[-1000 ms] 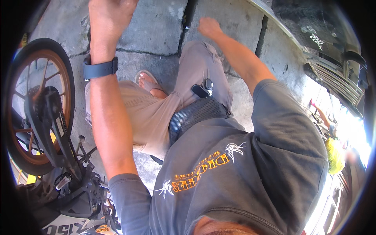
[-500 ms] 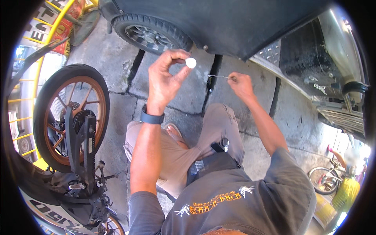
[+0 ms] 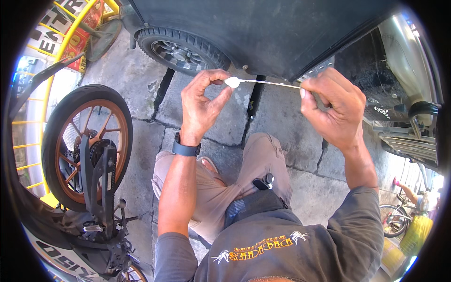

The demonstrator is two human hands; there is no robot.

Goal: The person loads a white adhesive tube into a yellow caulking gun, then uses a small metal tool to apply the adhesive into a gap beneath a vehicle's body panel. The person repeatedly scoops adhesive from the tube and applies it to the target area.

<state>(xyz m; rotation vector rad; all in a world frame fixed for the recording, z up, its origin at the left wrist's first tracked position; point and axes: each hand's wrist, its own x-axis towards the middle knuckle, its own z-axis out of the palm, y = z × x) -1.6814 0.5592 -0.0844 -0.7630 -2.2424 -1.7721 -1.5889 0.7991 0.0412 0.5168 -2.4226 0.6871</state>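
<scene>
Thumb and fingertips of my left hand (image 3: 201,105) pinch a small white round piece (image 3: 232,82); its exact kind I cannot make out. My right hand (image 3: 336,105) is closed on the end of a thin pale rod or wire (image 3: 272,83). That rod runs nearly level to the white piece, its far tip touching or overlapping it. White residue seems to coat part of the rod. Both hands are raised above the paving, the right one looking larger and closer to the camera. A dark watch (image 3: 186,150) sits on my left wrist.
A motorcycle rear wheel (image 3: 123,141) with a copper rim stands at the left. Ahead is a black vehicle panel (image 3: 244,37) with a small tyre (image 3: 183,49) below it. Metal vehicle parts (image 3: 404,136) lie to the right. Grey paving slabs (image 3: 206,127) have dark gaps.
My right hand has risen closer to the camera, bringing the rod up from low over the paving to the white piece. My left hand has shifted slightly, still pinching that piece.
</scene>
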